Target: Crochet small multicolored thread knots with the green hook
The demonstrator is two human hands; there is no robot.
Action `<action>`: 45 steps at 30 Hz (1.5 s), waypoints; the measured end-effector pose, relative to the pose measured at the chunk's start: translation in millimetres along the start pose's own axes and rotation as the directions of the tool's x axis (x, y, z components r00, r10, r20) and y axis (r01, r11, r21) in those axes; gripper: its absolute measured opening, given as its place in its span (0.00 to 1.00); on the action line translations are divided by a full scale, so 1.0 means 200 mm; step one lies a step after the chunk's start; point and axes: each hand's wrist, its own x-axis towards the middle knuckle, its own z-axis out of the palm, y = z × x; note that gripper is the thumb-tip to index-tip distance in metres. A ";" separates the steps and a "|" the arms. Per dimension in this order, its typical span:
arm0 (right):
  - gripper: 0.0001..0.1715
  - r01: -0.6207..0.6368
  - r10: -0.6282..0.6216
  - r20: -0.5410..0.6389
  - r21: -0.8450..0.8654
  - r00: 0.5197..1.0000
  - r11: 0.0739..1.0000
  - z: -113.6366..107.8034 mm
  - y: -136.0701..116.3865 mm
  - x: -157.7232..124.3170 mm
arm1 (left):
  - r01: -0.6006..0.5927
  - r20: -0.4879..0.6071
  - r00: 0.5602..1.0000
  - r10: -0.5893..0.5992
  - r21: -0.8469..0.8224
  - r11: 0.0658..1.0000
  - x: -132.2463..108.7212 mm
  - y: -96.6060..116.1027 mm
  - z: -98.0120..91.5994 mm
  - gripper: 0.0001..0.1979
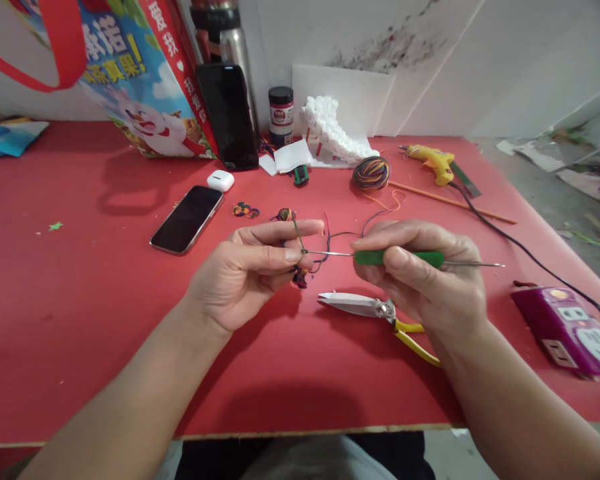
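My right hand [425, 273] is closed around a crochet hook with a green handle [403, 258], its metal tip pointing left. My left hand [253, 267] pinches a small multicoloured yarn piece [301, 275] at the hook's tip, index finger stretched out above it. A thin yarn strand [350, 233] runs from the work back to a multicoloured yarn ball [371, 173] further up the red table [80, 320].
Yellow-handled snips [375, 310] lie just below my hands. A phone [186, 219], an earbud case [221, 180], small crocheted bits [246, 211], a yellow glue gun [433, 162], a wooden stick [450, 203], a purple power strip [570, 330], a printed bag [140, 73] and a jar [281, 113] surround them.
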 end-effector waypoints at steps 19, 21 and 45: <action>0.13 -0.039 0.037 -0.088 -0.021 0.995 0.999 0.12 0.08 -0.06 | -0.095 -0.106 0.990 0.087 -0.064 0.993 -0.02 -0.06 0.05 0.16; 0.12 -0.008 0.001 -0.081 -0.095 0.997 0.995 0.10 0.07 -0.07 | -0.088 -0.097 0.992 0.080 -0.082 0.993 -0.02 -0.06 0.06 0.16; 0.13 -0.119 0.123 -0.028 0.103 0.992 0.988 0.08 0.04 -0.02 | -0.046 -0.032 0.998 0.045 -0.029 0.999 -0.02 -0.08 0.05 0.15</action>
